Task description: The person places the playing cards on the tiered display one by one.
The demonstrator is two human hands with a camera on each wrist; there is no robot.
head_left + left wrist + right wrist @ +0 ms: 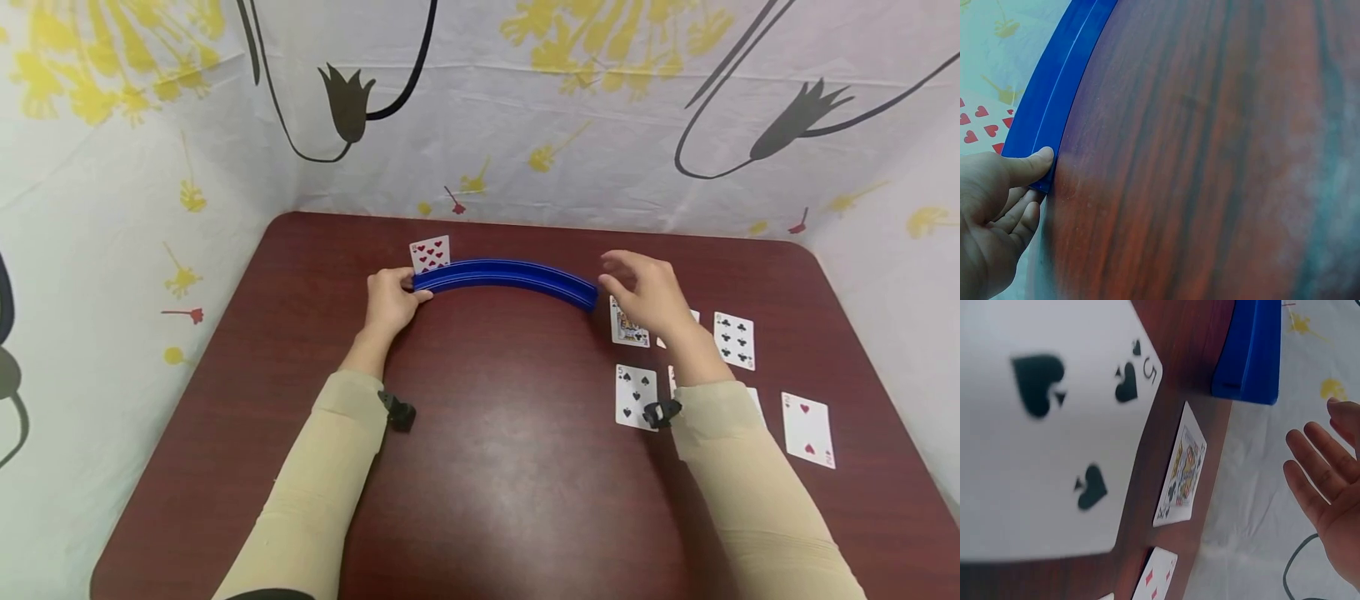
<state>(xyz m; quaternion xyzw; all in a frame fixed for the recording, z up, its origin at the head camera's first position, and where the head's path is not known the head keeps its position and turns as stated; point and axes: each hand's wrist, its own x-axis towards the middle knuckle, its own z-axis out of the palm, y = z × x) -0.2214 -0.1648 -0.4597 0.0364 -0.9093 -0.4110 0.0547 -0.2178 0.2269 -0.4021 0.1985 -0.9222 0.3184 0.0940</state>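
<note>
A curved blue track piece (pixel 502 272) with raised edges arches across the far middle of the table. Its left end is pinched by my left hand (pixel 390 302), with the thumb on the near edge in the left wrist view. Just behind that end is an eight of hearts (pixel 431 252), its lower part hidden by the track. My right hand (pixel 647 292) is apart from the track's right end, its fingers loosely bent and holding nothing. Beneath the right hand lies a king of clubs (pixel 628 327), partly covered in the head view.
On the right side, several playing cards lie face up, among them a five of spades (pixel 636 397), a six of clubs (pixel 734 340) and a two of hearts (pixel 808 429). My right forearm covers some others. A patterned white cloth (pixel 480 167) hangs behind the brown table (pixel 480 467).
</note>
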